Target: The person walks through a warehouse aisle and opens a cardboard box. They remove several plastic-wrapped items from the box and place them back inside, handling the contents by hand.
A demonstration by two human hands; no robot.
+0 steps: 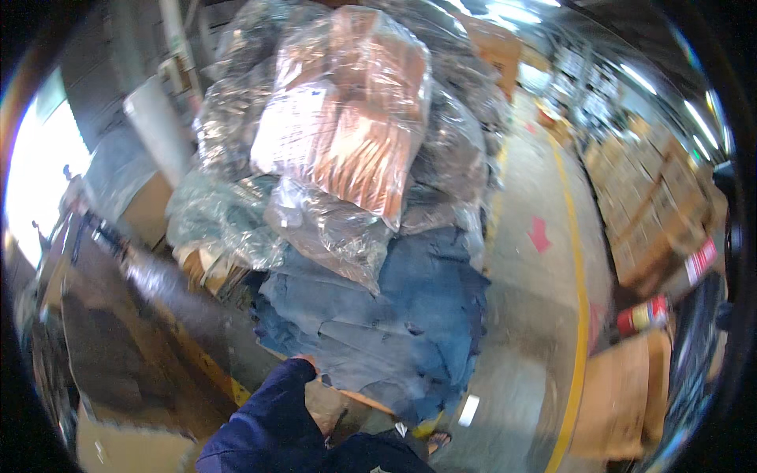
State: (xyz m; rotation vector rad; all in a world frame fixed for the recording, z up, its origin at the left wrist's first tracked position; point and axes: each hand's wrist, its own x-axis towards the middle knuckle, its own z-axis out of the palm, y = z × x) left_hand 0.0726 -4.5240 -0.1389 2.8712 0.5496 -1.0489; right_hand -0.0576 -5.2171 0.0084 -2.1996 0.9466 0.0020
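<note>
A stack of blue leather-like sheets (371, 331) with ragged edges lies in front of me. My left hand (306, 361), at the end of a dark blue sleeve, is at the near left edge of this stack. Only a small part of that hand shows, and its fingers are hidden or blurred, so I cannot tell whether it grips a sheet. Under the near edge of the sheets a strip of orange-brown board (367, 401) peeks out. My right hand is not in view.
Behind the blue sheets rises a pile wrapped in clear plastic (343, 118). Brown cardboard (134, 339) leans on the left. Right of the stack runs a floor lane with a yellow line (582, 315). Stacked cartons (643, 201) and a brown box (619, 394) border it.
</note>
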